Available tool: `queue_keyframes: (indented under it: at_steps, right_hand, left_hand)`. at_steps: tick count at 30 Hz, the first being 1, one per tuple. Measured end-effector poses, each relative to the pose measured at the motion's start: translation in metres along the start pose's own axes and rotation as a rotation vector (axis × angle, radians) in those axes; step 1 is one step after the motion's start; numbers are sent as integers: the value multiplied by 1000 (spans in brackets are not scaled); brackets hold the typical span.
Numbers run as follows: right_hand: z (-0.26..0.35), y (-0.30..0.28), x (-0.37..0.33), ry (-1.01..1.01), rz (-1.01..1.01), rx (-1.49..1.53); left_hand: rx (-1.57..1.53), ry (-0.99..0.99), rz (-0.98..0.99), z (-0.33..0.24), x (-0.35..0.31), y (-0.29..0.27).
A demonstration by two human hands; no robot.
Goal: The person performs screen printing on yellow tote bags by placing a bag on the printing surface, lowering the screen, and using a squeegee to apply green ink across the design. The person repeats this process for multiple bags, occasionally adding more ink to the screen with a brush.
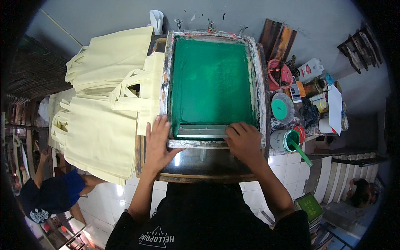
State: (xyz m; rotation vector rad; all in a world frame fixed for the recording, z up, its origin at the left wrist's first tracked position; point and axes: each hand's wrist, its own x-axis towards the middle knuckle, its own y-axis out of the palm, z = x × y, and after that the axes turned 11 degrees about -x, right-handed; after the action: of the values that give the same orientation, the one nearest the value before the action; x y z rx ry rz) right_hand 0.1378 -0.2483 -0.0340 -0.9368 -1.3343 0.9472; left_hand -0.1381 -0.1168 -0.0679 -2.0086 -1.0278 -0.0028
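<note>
A screen printing frame (261, 96) with a paint-marked wooden border lies in front of me. Green ink coats its mesh (208, 79). Along the near inside edge rests a long metal-backed squeegee (200, 132), lying crosswise. My right hand (244, 142) has its fingers curled over the squeegee's right end. At the frame's near left corner lies my left hand (156, 143), fingers stretched out and thumb spread along the border. Part of a cream tote bag (151, 83) sticks out from under the frame's left side, its handles pointing left.
Stacks of cream tote bags (98, 137) fill the left side. To the right stand a bowl of green ink (280, 109), an ink tub (283, 141) with a green spatula (301, 153), and bottles. Metal clamps (211, 26) line the back. Another person (54, 187) is at the lower left.
</note>
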Motion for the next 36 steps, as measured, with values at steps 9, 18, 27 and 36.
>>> queue_keyframes:
  at_steps: [9,18,27,36]
  right_hand:
    - [-21,-122,89,-66,-452,-143]
    - [-50,-217,224,99,-468,-191]
    - [-98,-222,283,67,-539,-76]
    - [-96,-241,292,127,-434,-184]
  left_hand:
    - [-340,253,-579,-38,84,-52]
    - [359,-349,48,60,108,-26]
    - [-61,-596,45,69,129,-61]
    - [1102,-342,-606,129,56,-207]
